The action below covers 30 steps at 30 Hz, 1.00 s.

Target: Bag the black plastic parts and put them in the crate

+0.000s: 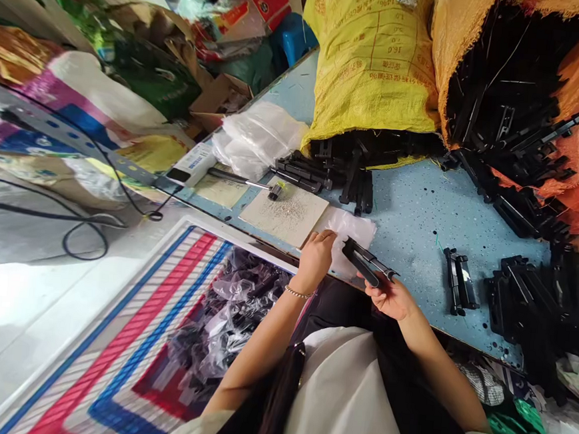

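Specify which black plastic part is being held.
The long, double-barred black plastic part in the right hand; loose black parts on the speckled blue table lie untouched by either hand.

Plastic bag (357, 230) lies right of board (260, 216).

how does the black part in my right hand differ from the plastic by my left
The part is black; the plastic is pale and translucent. The part is long and narrow; the plastic is broad and thin. The right hand holds the part; the plastic lies on the table.
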Each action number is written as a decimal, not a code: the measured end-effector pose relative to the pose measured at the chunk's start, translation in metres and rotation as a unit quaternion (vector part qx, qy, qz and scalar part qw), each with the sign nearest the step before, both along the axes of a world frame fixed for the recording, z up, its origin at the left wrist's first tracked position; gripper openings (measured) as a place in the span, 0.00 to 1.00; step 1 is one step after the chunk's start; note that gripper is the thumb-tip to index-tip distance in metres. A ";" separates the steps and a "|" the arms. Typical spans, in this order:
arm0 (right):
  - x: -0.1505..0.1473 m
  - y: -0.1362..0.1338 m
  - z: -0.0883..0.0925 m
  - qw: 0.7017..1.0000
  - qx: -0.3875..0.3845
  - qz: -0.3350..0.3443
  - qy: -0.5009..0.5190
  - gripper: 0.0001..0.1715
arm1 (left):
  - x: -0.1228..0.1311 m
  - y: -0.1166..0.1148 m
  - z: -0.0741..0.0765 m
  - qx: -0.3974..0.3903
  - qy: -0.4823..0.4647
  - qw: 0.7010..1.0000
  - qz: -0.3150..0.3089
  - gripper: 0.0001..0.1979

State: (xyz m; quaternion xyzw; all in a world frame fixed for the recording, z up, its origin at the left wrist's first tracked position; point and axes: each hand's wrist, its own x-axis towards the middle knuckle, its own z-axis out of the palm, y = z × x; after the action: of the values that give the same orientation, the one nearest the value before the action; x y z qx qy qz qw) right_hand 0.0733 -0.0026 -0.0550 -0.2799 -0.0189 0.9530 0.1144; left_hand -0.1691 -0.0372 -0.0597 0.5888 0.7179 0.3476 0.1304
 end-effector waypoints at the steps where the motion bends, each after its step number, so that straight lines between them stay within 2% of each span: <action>1: -0.003 0.000 -0.001 1.000 -0.014 -0.006 0.010 0.15 | 0.001 -0.003 0.004 0.008 0.035 0.999 -0.006 0.21; 3: -0.009 0.001 -0.002 0.999 -0.032 -0.008 0.030 0.15 | 0.010 -0.010 0.014 0.041 0.056 0.997 -0.040 0.25; 6: -0.017 0.002 -0.003 0.999 -0.004 -0.030 0.038 0.10 | 0.034 -0.026 0.030 0.119 0.015 0.982 -0.148 0.30; 9: -0.024 0.000 -0.002 0.986 0.103 -0.132 -0.010 0.05 | 0.056 -0.043 0.041 0.171 -0.039 0.956 -0.237 0.33; 11: -0.027 -0.001 0.004 0.960 0.206 -0.167 -0.088 0.08 | 0.065 -0.049 0.045 0.178 -0.064 0.951 -0.246 0.35; 13: -0.027 -0.003 0.014 0.909 0.339 -0.146 -0.193 0.11 | 0.068 -0.051 0.048 0.166 -0.073 0.952 -0.248 0.36; 15: -0.027 -0.004 0.027 0.821 0.480 -0.099 -0.293 0.12 | 0.067 -0.050 0.052 0.145 -0.058 0.951 -0.266 0.36; 17: -0.029 -0.006 0.041 0.727 0.587 -0.049 -0.351 0.13 | 0.062 -0.050 0.060 0.124 -0.026 0.953 -0.274 0.33; 18: -0.031 -0.007 0.048 0.701 0.619 -0.024 -0.353 0.15 | 0.057 -0.053 0.066 0.116 -0.009 0.956 -0.270 0.30; 19: -0.034 -0.009 0.053 0.696 0.635 0.006 -0.335 0.18 | 0.052 -0.059 0.073 0.110 0.007 0.959 -0.262 0.26; 21: -0.040 -0.014 0.062 0.730 0.628 0.088 -0.256 0.24 | 0.039 -0.081 0.088 0.092 0.030 0.965 -0.245 0.20; 23: -0.047 -0.019 0.064 0.761 0.594 0.190 -0.175 0.29 | 0.024 -0.115 0.094 0.051 0.031 0.971 -0.230 0.17; 25: -0.053 -0.019 0.058 0.754 0.587 0.249 -0.157 0.30 | 0.006 -0.151 0.082 -0.023 0.008 0.979 -0.202 0.15; 26: -0.057 -0.018 0.052 0.741 0.598 0.251 -0.171 0.29 | -0.004 -0.167 0.068 -0.071 -0.011 0.982 -0.174 0.14; 28: -0.063 -0.011 0.037 0.710 0.633 0.209 -0.226 0.26 | -0.031 -0.189 0.026 -0.189 -0.051 0.977 -0.086 0.10; 30: -0.069 -0.003 0.021 0.676 0.660 0.163 -0.283 0.26 | -0.066 -0.196 -0.026 -0.326 -0.091 0.939 0.054 0.07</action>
State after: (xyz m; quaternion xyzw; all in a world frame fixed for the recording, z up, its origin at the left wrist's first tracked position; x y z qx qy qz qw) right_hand 0.0039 -0.0060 -0.0344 -0.3802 -0.7199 0.5717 0.1016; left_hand -0.2351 -0.2335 -0.0860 0.4404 0.8077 0.1527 0.3610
